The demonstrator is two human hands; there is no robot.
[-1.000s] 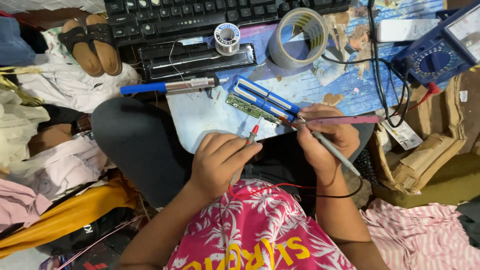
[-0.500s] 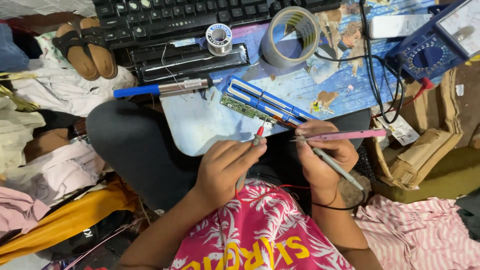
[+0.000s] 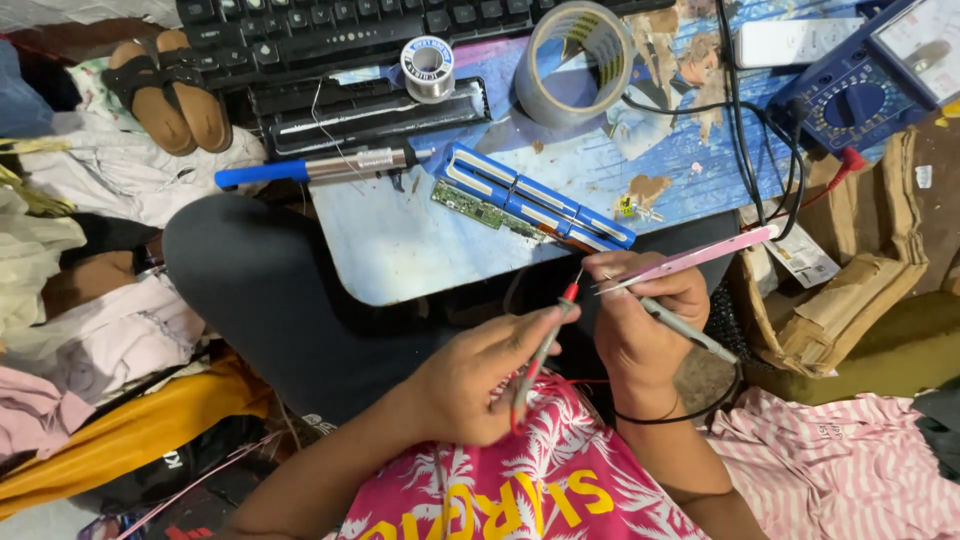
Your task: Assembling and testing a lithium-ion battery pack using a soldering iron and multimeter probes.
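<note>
The left hand (image 3: pixel 480 385) has its grip pinched on a thin red-tipped test probe (image 3: pixel 545 345), whose tip points up toward the desk's near edge. The right hand (image 3: pixel 640 320) has its grip pressed around two things at once: a pair of pink metal tweezers (image 3: pixel 700 255), which stick out to the right, and a slim grey probe (image 3: pixel 690 330), which slants down behind the fingers. Both hands hover over the person's lap, just below the pale blue desk (image 3: pixel 400 240).

On the desk's near edge, just above the right hand, lies a blue plastic holder (image 3: pixel 530 195) with a narrow green circuit board (image 3: pixel 485 212) clamped along its side. To its left rests a blue-handled soldering iron (image 3: pixel 320 167). Farther back stand a small spool of solder wire (image 3: pixel 428 68) and a roll of grey tape (image 3: pixel 575 65); a blue multimeter (image 3: pixel 860 95) sits at the far right.
</note>
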